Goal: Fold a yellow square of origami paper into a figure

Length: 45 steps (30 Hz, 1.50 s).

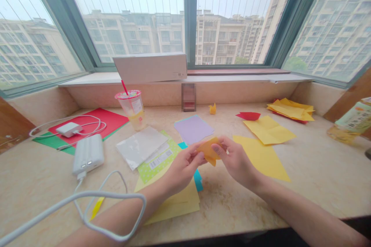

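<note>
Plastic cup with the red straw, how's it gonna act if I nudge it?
The cup may tip easily, since it narrows toward its base. It's probably light, looking mostly clear with yellow only low down. Being see-through plastic, it might flex if squeezed.

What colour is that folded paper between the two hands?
The paper is orange-yellow; the head view shows it best.

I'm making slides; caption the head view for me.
Left hand and right hand hold a folded orange paper above a counter with coloured sheets.
</note>
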{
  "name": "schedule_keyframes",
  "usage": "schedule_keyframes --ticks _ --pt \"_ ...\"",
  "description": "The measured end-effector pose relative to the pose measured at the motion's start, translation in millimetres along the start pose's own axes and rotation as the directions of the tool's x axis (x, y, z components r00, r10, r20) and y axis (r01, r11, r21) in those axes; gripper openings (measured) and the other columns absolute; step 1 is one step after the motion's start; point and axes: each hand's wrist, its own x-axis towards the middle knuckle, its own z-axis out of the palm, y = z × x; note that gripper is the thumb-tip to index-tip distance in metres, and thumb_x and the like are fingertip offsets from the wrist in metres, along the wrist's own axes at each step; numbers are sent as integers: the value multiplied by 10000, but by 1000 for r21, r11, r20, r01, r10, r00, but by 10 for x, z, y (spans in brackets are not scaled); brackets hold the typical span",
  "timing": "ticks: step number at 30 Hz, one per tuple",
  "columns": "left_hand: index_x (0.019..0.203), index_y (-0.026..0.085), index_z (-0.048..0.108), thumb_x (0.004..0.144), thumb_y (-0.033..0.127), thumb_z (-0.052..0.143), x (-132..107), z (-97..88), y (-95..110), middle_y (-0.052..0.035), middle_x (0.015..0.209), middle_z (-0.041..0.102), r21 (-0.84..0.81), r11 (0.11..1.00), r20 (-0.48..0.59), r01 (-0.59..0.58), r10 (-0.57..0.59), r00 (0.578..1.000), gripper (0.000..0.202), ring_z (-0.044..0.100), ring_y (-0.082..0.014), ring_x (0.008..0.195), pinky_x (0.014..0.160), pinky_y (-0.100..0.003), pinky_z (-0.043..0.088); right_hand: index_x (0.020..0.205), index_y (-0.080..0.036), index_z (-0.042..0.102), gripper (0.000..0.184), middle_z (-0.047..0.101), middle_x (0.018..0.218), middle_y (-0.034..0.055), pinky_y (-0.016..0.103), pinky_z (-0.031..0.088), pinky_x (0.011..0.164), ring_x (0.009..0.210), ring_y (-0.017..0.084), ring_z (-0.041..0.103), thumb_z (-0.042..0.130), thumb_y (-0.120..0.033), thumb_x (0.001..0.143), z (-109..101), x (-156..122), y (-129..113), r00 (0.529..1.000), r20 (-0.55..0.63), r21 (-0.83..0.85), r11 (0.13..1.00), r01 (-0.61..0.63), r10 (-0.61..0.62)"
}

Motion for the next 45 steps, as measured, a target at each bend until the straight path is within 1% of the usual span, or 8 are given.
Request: schedule_keyframes --ticks 8,13,20,24,31,35,40,45 --pt "1364 252 564 981 344 548 -14 -27 28 -89 1267 679 10 1000 100 14 -15 995 395 657 -259 1130 987 -402 521 953 -203 611 290 713 818 36 279 516 627 703 178 669 564 -488 946 -5 11 -2 987 73 314 936 -157 141" --pt "1327 228 591 965 372 573 5 -19 15 -94 1234 694 4 1000 74 19 -19 997 390 680 -259 1085 951 -393 542 989 -207 566 279 745 784 32 289 551 620 665 189 713 607 -475 925 -30 31 -48 968 185 483 842 -241 171" --pt "1450 231 450 924 425 627 10 -90 -74 -80 1059 745 6 999 -53 33 -33 998 588 721 -234 968 905 -392 564 1237 -237 441 489 773 869 37 268 557 630 733 199 743 711 -402 864 -49 19 -120 968 145 504 827 -249 203" --pt "1409 205 504 872 440 690 3 -90 -79 -80 1015 747 16 996 -47 85 -85 995 615 721 -227 941 907 -394 563 1253 -249 404 538 768 845 26 282 567 627 707 204 743 720 -415 852 -52 10 -138 970 126 488 838 -243 208" --pt "1275 142 607 916 442 626 51 -104 3 -113 1019 744 -25 991 -57 133 -135 989 468 727 -215 869 858 -390 582 1446 -244 303 602 756 1057 103 391 580 817 937 249 732 500 -543 963 -98 -51 -160 983 179 506 854 -120 32" --pt "1233 128 616 939 439 592 62 -122 -2 -126 1061 735 -63 989 -49 133 -137 989 430 724 -225 903 911 -418 560 1520 -282 274 672 690 1244 109 407 584 863 1041 245 695 595 -415 945 -57 -80 -95 992 123 342 939 -27 -16" --pt "1245 161 603 905 402 653 45 -99 -16 -120 1151 709 -94 989 5 110 -110 994 420 694 -248 1024 984 -432 508 1319 -236 595 417 756 1060 53 353 585 832 907 217 716 641 -314 913 2 -72 -43 994 -17 -8 994 107 -107" --pt "1304 205 523 797 309 790 24 -53 -20 -84 1106 699 -34 996 -8 79 -79 997 583 689 -226 971 877 -348 522 1358 -256 579 378 755 1090 41 336 587 784 914 225 726 508 -301 990 5 -96 -60 986 80 -76 986 151 -145"
